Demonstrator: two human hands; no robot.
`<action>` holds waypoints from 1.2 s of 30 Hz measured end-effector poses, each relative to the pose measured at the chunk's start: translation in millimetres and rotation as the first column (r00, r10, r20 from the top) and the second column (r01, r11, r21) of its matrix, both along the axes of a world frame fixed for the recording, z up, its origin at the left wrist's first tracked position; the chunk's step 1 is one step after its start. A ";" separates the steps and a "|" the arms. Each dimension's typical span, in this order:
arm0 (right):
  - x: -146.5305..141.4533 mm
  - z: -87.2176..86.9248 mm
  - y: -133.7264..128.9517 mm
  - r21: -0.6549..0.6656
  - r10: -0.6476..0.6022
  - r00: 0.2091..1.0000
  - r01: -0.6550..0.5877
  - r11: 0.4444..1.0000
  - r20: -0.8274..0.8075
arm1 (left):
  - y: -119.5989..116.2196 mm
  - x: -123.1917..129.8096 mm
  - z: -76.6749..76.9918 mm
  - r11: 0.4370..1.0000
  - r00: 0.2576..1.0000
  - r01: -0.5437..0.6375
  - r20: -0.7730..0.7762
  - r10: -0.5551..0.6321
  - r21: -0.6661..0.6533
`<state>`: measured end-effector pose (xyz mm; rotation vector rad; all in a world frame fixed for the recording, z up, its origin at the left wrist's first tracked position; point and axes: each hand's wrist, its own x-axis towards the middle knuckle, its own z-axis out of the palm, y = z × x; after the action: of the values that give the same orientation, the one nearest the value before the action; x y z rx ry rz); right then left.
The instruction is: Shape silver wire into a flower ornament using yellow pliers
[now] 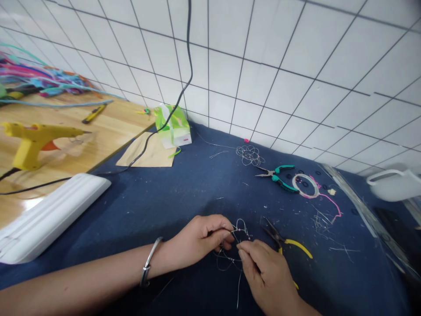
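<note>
currently, left hand (213,232): pinching the wire piece (239,230) between thumb and fingers; a metal bangle (147,267) rings the wrist.
right hand (268,268): thumb and forefinger pressed together on the same piece, opposite the left.
wire piece: between both hands, toward the near edge of the blue bench (184,193); contact with the surface cannot be told.
yellow-handled pliers (298,244): just beside the right hand, partly covered by it.
green-handled pliers (276,178): nearer the far edge, between a looped wire flower (249,155) and a white ring (316,188).
glue gun (33,142): on the wooden bench (121,120), well in from its right edge.
</note>
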<state>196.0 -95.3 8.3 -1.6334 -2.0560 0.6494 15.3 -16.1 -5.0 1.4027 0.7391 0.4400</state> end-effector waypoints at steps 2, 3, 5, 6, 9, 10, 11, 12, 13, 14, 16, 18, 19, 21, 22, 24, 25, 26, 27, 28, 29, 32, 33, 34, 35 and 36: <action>-0.1 -0.1 0.4 -0.016 0.002 1.000 -0.003 1.000 -0.010 | -0.1 0.3 -0.7 1.000 1.000 -0.005 0.004 0.005 0.001; -0.1 -0.4 0.6 -0.016 0.002 1.000 -0.003 1.000 -0.015 | 0.0 0.4 -0.8 1.000 1.000 -0.006 0.006 0.006 0.001; 0.0 -1.6 0.9 0.013 -0.002 0.999 0.002 1.000 -0.034 | 0.2 0.4 -0.1 1.000 1.000 -0.004 0.009 0.004 0.002; 0.0 -2.3 0.9 0.033 -0.005 0.999 0.006 0.999 -0.043 | 0.3 0.4 0.4 1.000 1.000 -0.002 0.009 0.002 0.006; 0.2 -3.7 0.7 0.078 -0.007 0.999 0.011 0.997 -0.053 | 0.7 0.2 2.1 1.000 1.000 0.009 0.002 -0.009 0.024; 0.2 -3.7 0.6 0.082 -0.004 0.999 0.009 0.997 -0.051 | 0.8 0.2 2.6 1.000 1.000 0.011 0.000 -0.011 0.027; 0.2 -3.7 0.5 0.085 -0.003 0.999 0.007 0.996 -0.049 | 0.8 0.2 2.8 1.000 1.000 0.011 -0.001 -0.011 0.028; 0.2 -3.5 0.3 0.089 -0.002 0.999 0.006 0.996 -0.047 | 0.7 0.1 3.1 1.000 1.000 0.012 -0.001 -0.012 0.027; 0.2 -3.4 0.2 0.093 -0.001 0.999 0.005 0.996 -0.045 | 0.6 0.1 3.2 1.000 1.000 0.012 0.001 -0.012 0.024; 0.2 -3.4 0.1 0.096 0.000 0.999 0.004 0.995 -0.043 | 0.5 0.0 3.4 1.000 1.000 0.012 0.003 -0.012 0.021; 0.3 -3.8 -0.2 0.102 0.004 0.999 -0.001 0.995 -0.035 | 0.4 -0.3 3.8 1.000 1.000 0.014 0.006 -0.015 0.018; 0.6 -4.6 -0.4 0.108 0.008 1.000 -0.005 0.994 -0.022 | 0.4 -0.5 4.0 1.000 1.000 0.018 0.007 -0.018 0.017; 0.8 -5.0 -0.5 0.111 0.009 1.000 -0.007 0.994 -0.016 | 0.6 -0.6 4.0 1.000 1.000 0.023 0.007 -0.023 0.016; 1.0 -5.5 -0.6 0.120 0.008 1.000 -0.007 0.993 -0.011 | 1.1 -0.6 3.6 0.999 1.000 0.027 0.010 -0.027 0.018; 0.9 -5.7 -0.6 0.120 0.006 1.000 -0.004 0.993 -0.013 | 1.4 -0.6 3.4 0.999 1.000 0.028 0.010 -0.028 0.019; 0.7 -5.7 -0.3 0.114 0.001 1.000 0.002 0.994 -0.025 | 2.1 -0.4 2.9 0.999 1.000 0.028 0.011 -0.029 0.021; 0.6 -5.6 -0.2 0.109 0.000 0.999 0.004 0.994 -0.032 | 2.3 -0.3 2.8 0.999 1.000 0.028 0.010 -0.028 0.022; 0.4 -5.4 -0.2 0.103 -0.001 0.999 0.005 0.995 -0.037 | 2.4 -0.3 2.7 0.999 1.000 0.029 0.010 -0.029 0.022; 0.3 -5.2 -0.3 0.098 -0.002 0.999 0.006 0.995 -0.040 | 2.4 -0.3 2.6 0.999 1.000 0.026 0.009 -0.026 0.023; 0.2 -4.9 -0.5 0.094 -0.003 0.999 0.007 0.996 -0.043 | 2.3 -0.3 2.4 0.999 1.000 0.030 0.009 -0.030 0.025; 0.1 -4.6 -0.7 0.088 -0.008 0.999 0.012 0.996 -0.045 | 2.2 -0.3 2.2 0.999 0.999 0.030 0.010 -0.031 0.028; -0.3 -3.8 -1.5 0.049 -0.016 0.998 0.019 0.999 -0.052 | 1.4 -0.5 1.0 0.999 0.999 0.028 0.022 -0.029 0.027; -0.6 -3.4 -1.5 0.033 -0.016 0.998 0.018 0.999 -0.056 | 1.1 -0.5 0.5 0.999 0.999 0.026 0.028 -0.027 0.025; -0.8 -2.9 -1.4 0.017 -0.014 0.998 0.015 1.000 -0.061 | 0.8 -0.6 0.0 0.999 0.999 0.025 0.032 -0.025 0.024; -1.2 -2.1 -1.1 0.003 -0.013 0.998 0.014 1.000 -0.068 | 0.5 -0.6 -0.4 0.999 0.999 0.022 0.034 -0.023 0.024; -1.5 -1.1 -0.7 -0.011 -0.014 0.997 0.013 1.000 -0.077 | 0.2 -0.6 -0.7 1.000 0.999 0.020 0.034 -0.021 0.024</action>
<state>194.5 -95.9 7.2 -1.6016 -1.9889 0.7083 14.7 -15.9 -5.7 1.4207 0.6937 0.4571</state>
